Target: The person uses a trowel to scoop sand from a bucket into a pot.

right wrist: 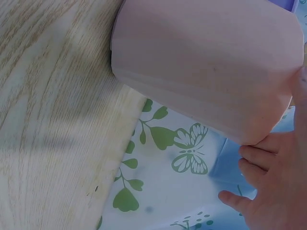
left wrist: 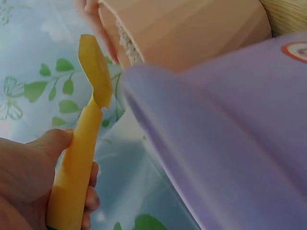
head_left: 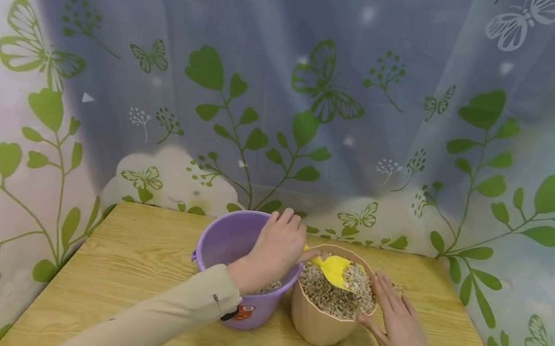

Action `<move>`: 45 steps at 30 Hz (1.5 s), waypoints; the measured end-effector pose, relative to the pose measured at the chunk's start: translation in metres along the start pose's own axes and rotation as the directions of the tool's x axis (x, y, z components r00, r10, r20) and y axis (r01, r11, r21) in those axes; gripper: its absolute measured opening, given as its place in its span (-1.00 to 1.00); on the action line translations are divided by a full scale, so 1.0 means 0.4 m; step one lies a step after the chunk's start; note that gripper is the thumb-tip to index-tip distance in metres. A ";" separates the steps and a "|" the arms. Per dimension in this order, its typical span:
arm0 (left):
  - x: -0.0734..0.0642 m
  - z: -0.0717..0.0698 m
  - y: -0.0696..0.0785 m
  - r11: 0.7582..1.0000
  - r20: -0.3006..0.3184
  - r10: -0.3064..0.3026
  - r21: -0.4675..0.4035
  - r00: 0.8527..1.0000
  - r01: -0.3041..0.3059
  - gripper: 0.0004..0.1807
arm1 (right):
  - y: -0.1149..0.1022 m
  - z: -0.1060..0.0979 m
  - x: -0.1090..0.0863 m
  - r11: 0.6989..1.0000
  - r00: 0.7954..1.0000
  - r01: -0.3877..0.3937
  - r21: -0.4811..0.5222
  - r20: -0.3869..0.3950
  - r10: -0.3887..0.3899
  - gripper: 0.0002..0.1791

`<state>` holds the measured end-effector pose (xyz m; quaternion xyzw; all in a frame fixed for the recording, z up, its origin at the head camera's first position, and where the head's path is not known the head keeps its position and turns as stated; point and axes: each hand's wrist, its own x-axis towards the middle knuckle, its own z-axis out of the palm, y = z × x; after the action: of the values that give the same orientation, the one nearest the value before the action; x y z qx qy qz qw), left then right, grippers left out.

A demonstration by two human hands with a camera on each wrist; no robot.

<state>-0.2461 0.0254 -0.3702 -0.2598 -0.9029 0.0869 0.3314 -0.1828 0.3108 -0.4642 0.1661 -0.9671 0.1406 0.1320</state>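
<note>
My left hand [head_left: 278,242] grips a small yellow shovel [head_left: 335,270] by its handle, reaching across the purple bucket [head_left: 270,310]. Its blade, bearing some gravel, is over a peach-coloured pot [head_left: 321,326] nearly full of gravel [head_left: 324,293]. In the left wrist view the fingers and thumb wrap round the shovel's handle [left wrist: 79,158]. On the pot's right side rests my right hand [head_left: 402,329], its fingers mostly straight along the rim and its thumb at the front. The right wrist view shows fingertips touching the pot wall [right wrist: 206,72]. More gravel lies inside the bucket, partly hidden by my left arm.
Both containers stand side by side on a wooden table [head_left: 133,271], the bucket on the left. A curtain [head_left: 238,149] printed with leaves and butterflies hangs behind the table and along its sides. A few bits of gravel lie near the pot's right.
</note>
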 end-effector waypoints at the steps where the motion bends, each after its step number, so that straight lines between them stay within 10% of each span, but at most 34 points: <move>1: 0.001 0.003 0.008 1.000 -0.013 0.011 0.011 1.000 -0.011 -0.40 | -0.001 0.000 0.000 1.000 1.000 -0.001 0.002 -0.001 0.001 -0.05; 8: 0.004 0.019 0.041 0.998 -0.040 0.058 0.034 0.998 -0.057 -0.43 | -0.008 -0.001 -0.001 0.999 1.000 -0.004 0.032 0.002 0.004 -0.06; 20: 0.014 -0.014 0.019 0.945 0.156 0.223 0.209 0.962 -0.253 -0.41 | -0.009 0.002 -0.004 0.998 1.000 -0.020 0.051 0.005 0.019 -0.05; 45: 0.043 -0.102 -0.060 0.912 0.184 0.222 0.307 0.958 -0.270 -0.69 | 0.000 -0.001 0.000 0.997 1.000 -0.013 0.072 0.008 0.012 -0.07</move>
<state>-0.2408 0.0136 -0.3215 -0.3056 -0.8573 0.2960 0.2900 -0.1826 0.3108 -0.4638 0.1652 -0.9629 0.1753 0.1213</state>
